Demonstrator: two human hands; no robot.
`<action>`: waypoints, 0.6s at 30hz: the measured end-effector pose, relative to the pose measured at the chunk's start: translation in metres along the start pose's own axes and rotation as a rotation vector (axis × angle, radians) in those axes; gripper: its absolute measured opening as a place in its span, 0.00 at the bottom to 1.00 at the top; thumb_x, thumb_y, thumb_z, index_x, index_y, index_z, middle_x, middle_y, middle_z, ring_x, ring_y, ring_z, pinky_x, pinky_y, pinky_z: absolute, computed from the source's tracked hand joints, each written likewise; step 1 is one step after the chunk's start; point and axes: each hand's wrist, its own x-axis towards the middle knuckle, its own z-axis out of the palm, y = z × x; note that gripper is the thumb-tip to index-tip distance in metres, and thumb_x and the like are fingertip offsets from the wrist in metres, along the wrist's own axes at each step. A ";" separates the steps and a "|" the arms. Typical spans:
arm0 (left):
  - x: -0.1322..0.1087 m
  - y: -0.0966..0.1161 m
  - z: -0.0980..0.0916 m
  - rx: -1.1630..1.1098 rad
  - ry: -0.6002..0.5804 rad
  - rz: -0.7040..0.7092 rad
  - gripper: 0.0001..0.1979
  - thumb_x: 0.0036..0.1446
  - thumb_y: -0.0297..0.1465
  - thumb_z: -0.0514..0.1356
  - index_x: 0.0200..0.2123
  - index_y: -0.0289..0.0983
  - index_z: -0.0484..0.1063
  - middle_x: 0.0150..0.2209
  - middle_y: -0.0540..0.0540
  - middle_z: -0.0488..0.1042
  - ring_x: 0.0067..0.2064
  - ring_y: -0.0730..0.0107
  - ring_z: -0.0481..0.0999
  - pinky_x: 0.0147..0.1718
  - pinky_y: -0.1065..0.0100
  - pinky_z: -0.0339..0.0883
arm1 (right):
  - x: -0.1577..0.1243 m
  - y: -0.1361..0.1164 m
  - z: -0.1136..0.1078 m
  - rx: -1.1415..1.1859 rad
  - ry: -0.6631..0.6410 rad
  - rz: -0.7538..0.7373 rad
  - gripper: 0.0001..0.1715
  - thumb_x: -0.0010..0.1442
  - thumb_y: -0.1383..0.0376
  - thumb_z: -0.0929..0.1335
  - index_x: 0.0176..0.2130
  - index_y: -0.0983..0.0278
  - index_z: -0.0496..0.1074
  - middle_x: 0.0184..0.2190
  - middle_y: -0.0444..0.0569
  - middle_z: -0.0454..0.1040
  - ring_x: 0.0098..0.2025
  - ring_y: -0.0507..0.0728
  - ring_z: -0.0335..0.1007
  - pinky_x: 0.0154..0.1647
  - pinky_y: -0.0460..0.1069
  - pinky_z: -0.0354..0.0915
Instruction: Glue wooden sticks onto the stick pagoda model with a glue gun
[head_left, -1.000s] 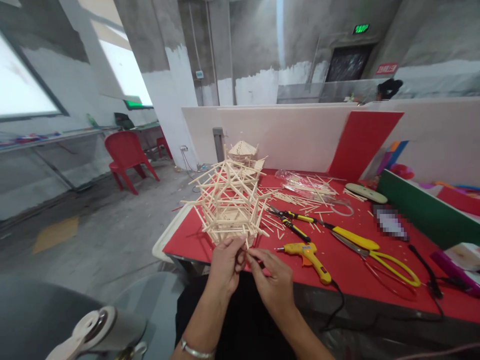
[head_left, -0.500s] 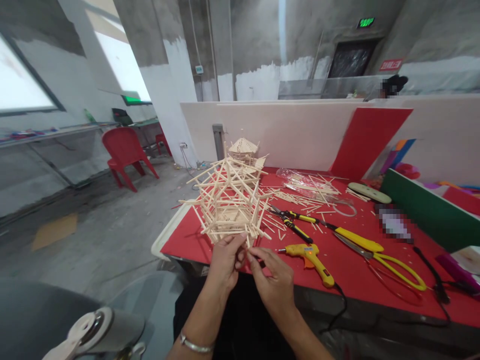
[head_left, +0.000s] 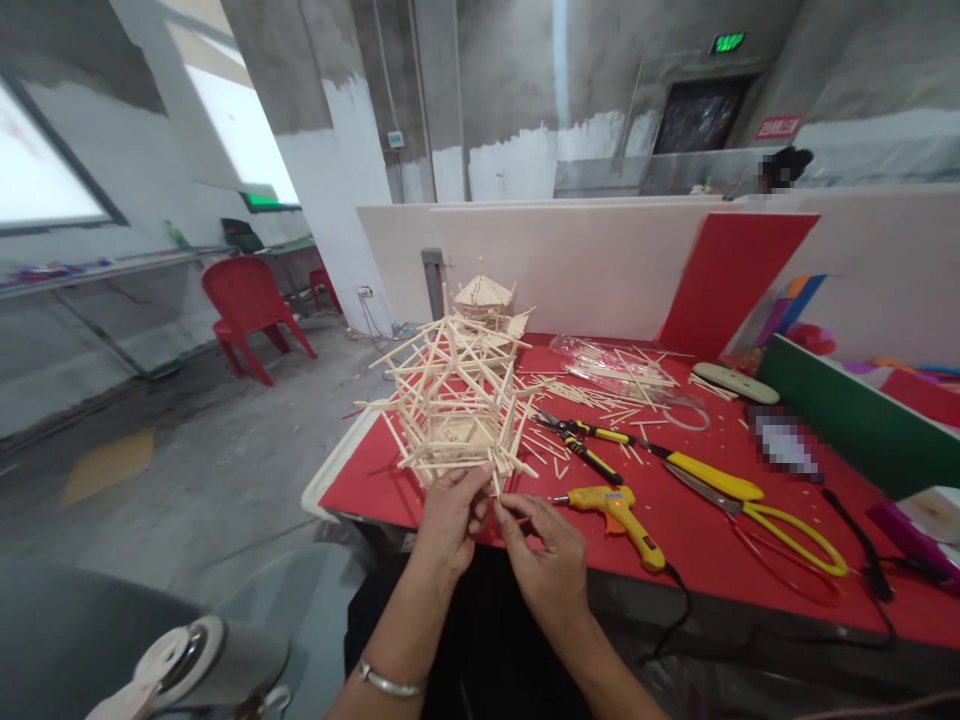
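A pavilion-like model of thin wooden sticks [head_left: 455, 368] stands at the table's near left edge. At its front, my left hand [head_left: 454, 515] is closed, thumb and fingers pinching near a short wooden stick [head_left: 495, 483] against the frame. My right hand [head_left: 547, 552] is closed too, with thumb and index fingertip pinched at that stick's lower end. The fingers partly cover the stick. Just right of my right hand lies a yellow glue gun [head_left: 609, 503], its nozzle pointing left.
Yellow-and-black pliers [head_left: 592, 463] and yellow-handled shears [head_left: 716, 478] lie to the right on the red tabletop [head_left: 697, 555]. Loose sticks [head_left: 581, 393] are scattered behind them. A smaller roofed stick model [head_left: 484, 292] stands behind. Bottom left is a cylindrical container [head_left: 240, 655].
The view has shifted very slightly. My right fingers have moved a little up at the stick's lower end; my left hand stays at the model's front.
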 end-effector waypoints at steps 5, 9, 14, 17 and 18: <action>0.002 0.000 0.000 0.017 0.000 0.001 0.16 0.40 0.36 0.69 0.19 0.33 0.66 0.15 0.55 0.63 0.14 0.85 0.56 0.11 0.78 0.43 | 0.000 -0.004 0.000 0.097 -0.027 0.125 0.07 0.59 0.65 0.67 0.39 0.62 0.73 0.33 0.48 0.77 0.31 0.52 0.74 0.28 0.43 0.70; 0.004 -0.001 0.000 0.012 -0.009 -0.010 0.15 0.39 0.35 0.69 0.19 0.33 0.67 0.15 0.54 0.65 0.13 0.85 0.56 0.11 0.78 0.43 | -0.001 -0.004 0.000 0.291 -0.044 0.334 0.08 0.58 0.60 0.68 0.35 0.63 0.69 0.28 0.47 0.75 0.29 0.52 0.73 0.28 0.44 0.69; 0.006 0.000 -0.002 0.042 -0.031 -0.031 0.15 0.41 0.37 0.69 0.19 0.33 0.68 0.14 0.54 0.65 0.13 0.85 0.56 0.11 0.78 0.42 | 0.005 0.000 0.000 0.542 -0.094 0.575 0.15 0.57 0.54 0.67 0.34 0.63 0.66 0.26 0.45 0.73 0.26 0.52 0.71 0.23 0.44 0.66; 0.008 0.000 -0.004 0.064 -0.037 -0.035 0.16 0.41 0.38 0.69 0.19 0.33 0.68 0.14 0.54 0.64 0.13 0.85 0.56 0.11 0.77 0.42 | 0.012 0.002 0.001 0.578 -0.144 0.641 0.18 0.57 0.52 0.67 0.33 0.65 0.69 0.23 0.45 0.73 0.22 0.50 0.68 0.21 0.43 0.63; 0.008 0.000 -0.004 0.066 -0.050 -0.045 0.16 0.41 0.38 0.68 0.19 0.33 0.68 0.13 0.54 0.64 0.13 0.84 0.56 0.12 0.77 0.43 | 0.015 0.002 0.002 0.590 -0.156 0.653 0.18 0.57 0.52 0.67 0.32 0.66 0.71 0.22 0.45 0.73 0.22 0.50 0.68 0.20 0.42 0.62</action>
